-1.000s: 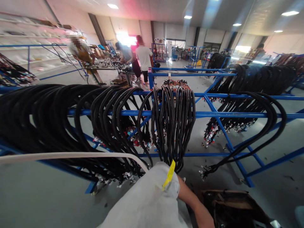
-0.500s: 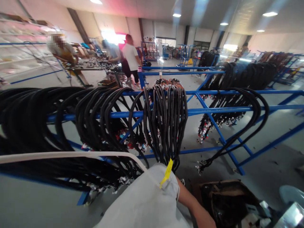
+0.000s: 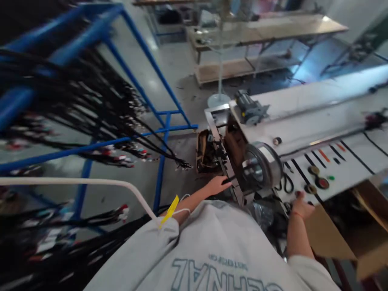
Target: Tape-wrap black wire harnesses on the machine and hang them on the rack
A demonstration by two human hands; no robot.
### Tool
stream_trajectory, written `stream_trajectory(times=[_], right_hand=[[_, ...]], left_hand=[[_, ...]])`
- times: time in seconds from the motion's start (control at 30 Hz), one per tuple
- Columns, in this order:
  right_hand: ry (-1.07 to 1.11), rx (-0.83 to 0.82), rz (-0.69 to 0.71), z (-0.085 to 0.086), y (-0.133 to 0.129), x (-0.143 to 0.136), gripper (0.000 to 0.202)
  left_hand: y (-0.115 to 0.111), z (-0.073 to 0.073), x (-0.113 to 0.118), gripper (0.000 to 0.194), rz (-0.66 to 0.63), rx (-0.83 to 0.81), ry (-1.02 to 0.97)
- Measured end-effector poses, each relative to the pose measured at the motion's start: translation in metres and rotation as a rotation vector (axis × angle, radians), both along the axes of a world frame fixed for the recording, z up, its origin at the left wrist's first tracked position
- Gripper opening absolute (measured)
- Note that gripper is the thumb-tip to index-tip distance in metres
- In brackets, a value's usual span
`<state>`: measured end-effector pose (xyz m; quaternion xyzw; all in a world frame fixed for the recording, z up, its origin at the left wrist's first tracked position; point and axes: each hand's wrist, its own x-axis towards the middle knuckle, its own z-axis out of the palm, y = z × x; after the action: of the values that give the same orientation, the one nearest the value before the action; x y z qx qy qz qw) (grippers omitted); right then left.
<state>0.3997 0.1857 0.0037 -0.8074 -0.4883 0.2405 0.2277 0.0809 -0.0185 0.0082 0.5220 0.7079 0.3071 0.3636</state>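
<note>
My left hand reaches to the metal end frame of a long white work surface, its fingers closed around something dark and too blurred to name. My right hand is at the near edge of the white board, beside rolls of tape; motion smears its fingers. Between the hands, farther out, sits a large metallic spool. Short black and orange strips lie on the board.
On the left, a blue rack carries many black cable bundles. An open cardboard box stands at the lower right. Behind are a wooden table, a round-based stand and a small motor.
The view has swung from the cable racks to the work surface with the spool. Both my hands are now in sight, where before only one arm showed.
</note>
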Motion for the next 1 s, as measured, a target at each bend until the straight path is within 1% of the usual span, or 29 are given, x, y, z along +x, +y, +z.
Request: stream_trajectory(times=[0.03,0.07,0.1,0.2,0.27,0.37,0.47,0.53,0.57,0.6,0.67,0.73,0.8,0.9,1.0], right_hand=[[-0.060,-0.016,-0.140,-0.005,0.005,0.012,0.061],[-0.099,-0.030,-0.235,-0.011,0.009,0.020,0.066],[-0.115,-0.034,-0.283,-0.018,0.012,0.023,0.068],[-0.071,0.009,-0.294,-0.031,0.016,0.021,0.064],[-0.036,0.049,-0.305,-0.033,0.015,0.019,0.059],[-0.007,0.068,-0.311,-0.031,0.011,0.019,0.058],[-0.011,0.050,-0.308,-0.031,0.011,0.021,0.064],[-0.018,0.048,-0.305,-0.033,0.012,0.022,0.066],[-0.017,0.051,-0.305,-0.035,0.012,0.023,0.065],[-0.013,0.052,-0.304,-0.036,0.013,0.023,0.065],[-0.005,0.052,-0.307,-0.039,0.013,0.024,0.065],[-0.004,0.054,-0.311,-0.041,0.013,0.025,0.065],[-0.010,0.056,-0.311,-0.042,0.013,0.025,0.067],[-0.018,0.037,-0.305,-0.041,0.012,0.025,0.070],[-0.006,0.006,-0.303,-0.037,0.011,0.023,0.069]], left_hand=[[0.006,-0.001,0.001,0.030,-0.002,-0.011,0.003],[0.011,-0.002,0.003,0.030,-0.007,-0.023,0.009],[0.016,-0.002,0.004,0.030,-0.013,-0.031,0.020],[0.026,-0.005,0.004,0.027,-0.029,-0.045,0.091],[0.027,-0.012,-0.001,0.024,-0.040,-0.054,0.184],[0.017,-0.033,-0.016,0.020,-0.094,-0.175,0.271],[-0.005,-0.059,-0.036,0.017,-0.128,-0.294,0.241],[-0.020,-0.068,-0.048,0.020,-0.106,-0.305,0.218],[-0.027,-0.069,-0.054,0.022,-0.096,-0.299,0.205],[-0.033,-0.068,-0.058,0.025,-0.091,-0.289,0.189],[-0.044,-0.057,-0.063,0.032,-0.086,-0.259,0.146],[-0.053,-0.041,-0.062,0.036,-0.066,-0.225,0.110],[-0.059,-0.024,-0.055,0.037,-0.027,-0.201,0.084],[-0.059,-0.006,-0.042,0.038,0.034,-0.168,0.075],[-0.049,0.000,-0.030,0.038,0.068,-0.141,0.073]])
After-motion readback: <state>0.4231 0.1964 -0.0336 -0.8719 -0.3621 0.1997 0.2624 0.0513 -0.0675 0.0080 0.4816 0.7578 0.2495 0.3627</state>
